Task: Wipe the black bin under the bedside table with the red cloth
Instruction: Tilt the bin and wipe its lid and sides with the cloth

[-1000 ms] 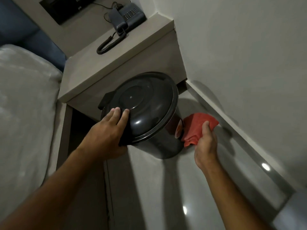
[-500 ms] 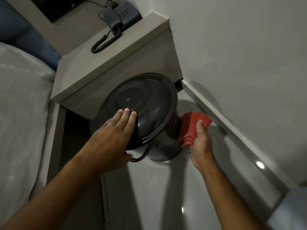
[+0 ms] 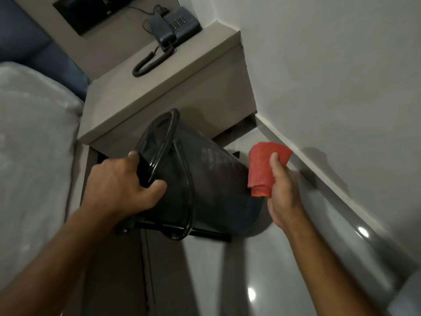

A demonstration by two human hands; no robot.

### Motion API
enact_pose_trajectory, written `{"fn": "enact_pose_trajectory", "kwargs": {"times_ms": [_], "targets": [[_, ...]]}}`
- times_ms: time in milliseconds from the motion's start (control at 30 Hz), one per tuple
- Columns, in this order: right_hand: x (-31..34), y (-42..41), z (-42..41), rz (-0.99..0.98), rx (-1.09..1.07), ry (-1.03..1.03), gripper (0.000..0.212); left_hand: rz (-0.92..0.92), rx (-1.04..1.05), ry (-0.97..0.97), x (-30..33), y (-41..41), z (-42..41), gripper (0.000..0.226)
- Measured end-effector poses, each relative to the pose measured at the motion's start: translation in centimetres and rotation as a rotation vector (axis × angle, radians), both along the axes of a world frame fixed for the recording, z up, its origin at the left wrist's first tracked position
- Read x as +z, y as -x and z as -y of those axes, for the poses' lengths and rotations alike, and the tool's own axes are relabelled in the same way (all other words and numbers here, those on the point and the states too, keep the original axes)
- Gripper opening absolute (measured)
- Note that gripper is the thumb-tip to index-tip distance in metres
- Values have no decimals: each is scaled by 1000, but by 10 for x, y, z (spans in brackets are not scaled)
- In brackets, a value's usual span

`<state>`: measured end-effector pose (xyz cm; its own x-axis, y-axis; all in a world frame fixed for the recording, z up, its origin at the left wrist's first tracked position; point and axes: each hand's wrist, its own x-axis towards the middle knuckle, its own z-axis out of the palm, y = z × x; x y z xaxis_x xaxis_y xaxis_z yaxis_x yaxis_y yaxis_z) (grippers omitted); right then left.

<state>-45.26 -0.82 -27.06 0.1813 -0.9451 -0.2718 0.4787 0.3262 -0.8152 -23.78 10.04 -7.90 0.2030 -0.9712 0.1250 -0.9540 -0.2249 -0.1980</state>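
The black bin [image 3: 209,179] is tipped over to the left in front of the bedside table [image 3: 182,94], its lid end pointing up-left and its base toward the lower right. My left hand [image 3: 120,185] grips the bin at the lid's rim. A thin metal pedal frame runs along the bin's underside. My right hand [image 3: 282,197] holds the folded red cloth [image 3: 262,169] just right of the bin's wall; the cloth sits close to the wall, and contact is unclear.
A dark telephone [image 3: 175,26] with a coiled cord sits on the bedside table. A white bed [image 3: 32,144] fills the left. A grey wall with a skirting board [image 3: 319,179] runs along the right. Glossy grey floor [image 3: 262,270] lies below.
The bin went from upright with the lid facing me to tipped over leftward. My left hand shifted from the lid's top to its rim. The cloth lifted slightly off the bin's side.
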Motion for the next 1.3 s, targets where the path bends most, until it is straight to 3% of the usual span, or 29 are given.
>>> {"fn": "enact_pose_trajectory", "kwargs": {"times_ms": [67, 167, 267, 333, 400, 533, 667, 767, 833, 900, 967, 1100, 1233, 1300], "targets": [[12, -9, -6, -27, 62, 10, 48, -79, 45, -22, 2, -15, -11, 43], [33, -24, -23, -36, 188, 74, 58, -125, 112, -52, 0, -33, -23, 46], [64, -55, -46, -108, 240, 370, 52, -134, 161, -67, -4, -42, -24, 48], [79, -88, -62, -272, 387, 676, 56, -125, 182, -56, -6, -45, -21, 52], [70, -112, -73, -541, 384, 963, 68, -145, 200, -55, -7, -49, -20, 51], [-2, -103, -85, -811, 179, 1131, 78, -216, 223, -77, -11, -64, -31, 47], [-92, -61, -127, -1186, -23, 890, 63, -238, 169, -65, -12, -69, -32, 59], [-101, -53, -140, -1303, 4, 627, 69, -257, 169, -79, -10, -66, -35, 59], [-74, -73, -133, -1271, -48, 775, 68, -271, 155, -96, -7, -64, -37, 60], [-31, -102, -119, -993, -44, 1033, 68, -240, 98, -99, -6, -60, -34, 59], [9, -121, -91, -766, 22, 1050, 70, -202, 58, -110, -5, -55, -29, 56], [15, -110, -41, -830, 95, 891, 62, -245, 90, -113, -5, -57, -33, 54], [-42, -48, -27, -787, 91, 327, 61, -294, 54, -87, -4, -59, -39, 75], [-51, -33, -19, -761, 89, 191, 45, -275, 23, -60, -3, -55, -36, 76]]}}
